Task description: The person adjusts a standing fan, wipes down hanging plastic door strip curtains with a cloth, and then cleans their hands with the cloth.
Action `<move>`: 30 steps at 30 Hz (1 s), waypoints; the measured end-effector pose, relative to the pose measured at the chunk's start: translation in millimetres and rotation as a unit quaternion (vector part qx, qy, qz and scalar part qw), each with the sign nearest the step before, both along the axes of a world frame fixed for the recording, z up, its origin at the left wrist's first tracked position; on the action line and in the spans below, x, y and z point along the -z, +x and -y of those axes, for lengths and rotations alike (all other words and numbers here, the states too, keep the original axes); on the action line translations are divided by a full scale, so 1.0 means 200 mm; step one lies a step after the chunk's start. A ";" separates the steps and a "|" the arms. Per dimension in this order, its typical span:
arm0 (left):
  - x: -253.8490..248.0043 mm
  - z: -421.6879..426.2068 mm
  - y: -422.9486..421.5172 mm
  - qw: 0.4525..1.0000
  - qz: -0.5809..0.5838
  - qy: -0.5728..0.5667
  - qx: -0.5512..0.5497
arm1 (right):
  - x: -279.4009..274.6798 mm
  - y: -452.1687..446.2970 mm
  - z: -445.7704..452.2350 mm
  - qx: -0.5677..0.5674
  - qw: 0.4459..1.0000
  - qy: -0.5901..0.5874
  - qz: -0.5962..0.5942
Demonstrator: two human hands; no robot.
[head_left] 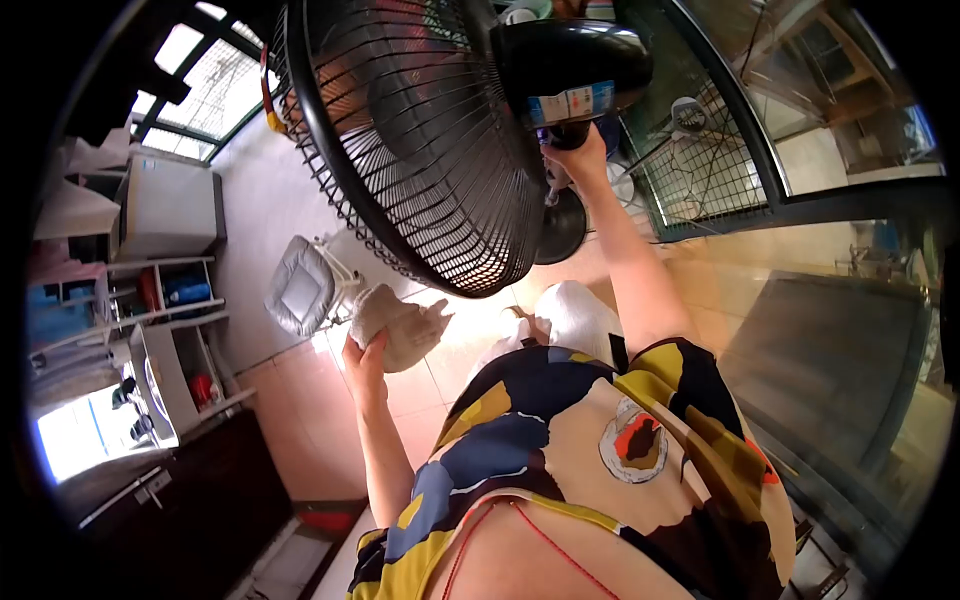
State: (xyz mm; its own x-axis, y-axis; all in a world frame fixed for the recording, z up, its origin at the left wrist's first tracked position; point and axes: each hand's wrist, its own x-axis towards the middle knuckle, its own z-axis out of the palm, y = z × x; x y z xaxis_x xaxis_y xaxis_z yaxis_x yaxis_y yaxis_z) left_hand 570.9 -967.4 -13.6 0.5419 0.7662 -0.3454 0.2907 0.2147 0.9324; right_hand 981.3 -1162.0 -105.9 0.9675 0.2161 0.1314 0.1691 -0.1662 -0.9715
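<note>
A black pedestal fan [465, 190] stands in front of me, its wire cage filling the top middle of the view. Behind the cage is its glossy black motor housing [575, 60], which carries a blue and white label. My right hand [583, 160] is closed around the fan's neck just below that housing. Lower down, the round black base [563, 230] rests on the floor, partly hidden by the cage. To the left, my left hand [366, 368] grips a crumpled light grey cloth [398, 328], held apart from the cage.
A grey cushioned folding chair [303, 287] stands on the tiled floor at the left. Shelves [185, 290] with assorted items line the left side, near a white cabinet [170, 205]. Glass panels with dark frames [830, 205] run along the right.
</note>
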 end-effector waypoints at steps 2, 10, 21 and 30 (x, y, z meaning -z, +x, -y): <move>-0.01 0.04 -0.03 1.000 0.000 0.006 -0.022 | -0.03 0.02 0.02 -0.021 1.000 -0.005 -0.002; -0.01 0.33 -0.04 0.990 0.006 0.025 -0.136 | -0.15 0.00 0.03 -0.050 0.999 -0.001 0.018; 0.00 0.99 -0.11 0.950 0.024 0.003 -0.311 | 0.04 0.02 0.05 -0.181 0.979 0.059 -0.075; 0.16 1.18 -0.34 0.934 -0.004 -0.022 -0.357 | -0.10 -0.19 -0.05 -0.311 0.949 0.013 -0.041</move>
